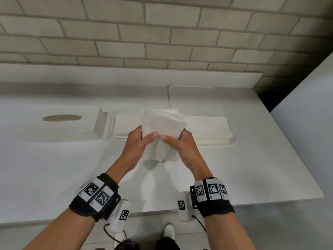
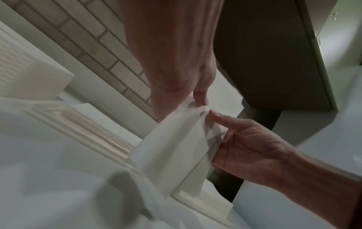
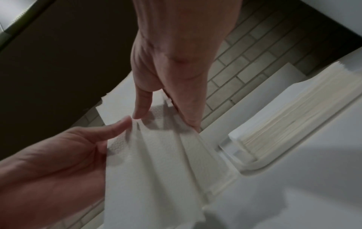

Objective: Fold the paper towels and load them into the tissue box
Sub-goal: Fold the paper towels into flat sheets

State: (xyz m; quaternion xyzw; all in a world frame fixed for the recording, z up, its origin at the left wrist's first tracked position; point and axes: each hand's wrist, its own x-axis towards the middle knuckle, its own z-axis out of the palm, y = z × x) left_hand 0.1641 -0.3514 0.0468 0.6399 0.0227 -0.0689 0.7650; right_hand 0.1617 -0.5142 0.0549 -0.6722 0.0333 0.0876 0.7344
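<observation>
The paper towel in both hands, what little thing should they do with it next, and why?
Probably bring the two hands together to close the fold. The left hand and right hand both pinch the paper towel in the air above the counter, and it hangs loosely creased, not flat yet. The tissue box lies off to the left, so loading likely comes after.

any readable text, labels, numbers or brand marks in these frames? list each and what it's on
None can be read.
Wristband markers and: black-and-white square codes only; the tiny characters printed beside them are too small to read.
Tissue box: plain white, no print visible.
Paper towel in the hands: blank.
</observation>
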